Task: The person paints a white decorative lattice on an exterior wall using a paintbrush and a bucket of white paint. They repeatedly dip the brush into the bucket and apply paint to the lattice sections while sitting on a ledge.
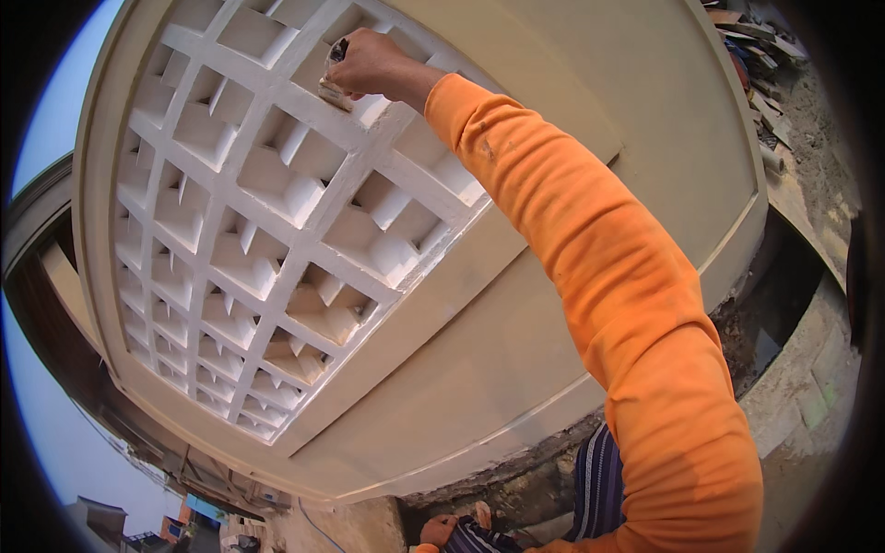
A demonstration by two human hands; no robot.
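My right hand (370,66), at the end of a raised orange sleeve, grips a paintbrush (335,95) with pale, paint-coated bristles. These bristles touch or nearly touch a white bar of the ventilation-block lattice (304,238) in the wall. White covers the lattice's front faces; some recesses, mainly low on the side nearest me, look beige. At the bottom edge, my left hand (439,529) lies beside dark striped cloth (600,477); its fingers are partly hidden, and whether it holds anything cannot be told.
A beige wall (442,387) with raised borders surrounds the lattice. Rough ground and rubble (532,494) lie along its base. A dark gap (774,297) opens at the right, beyond my arm. Scrap wood (764,104) is piled at the upper right.
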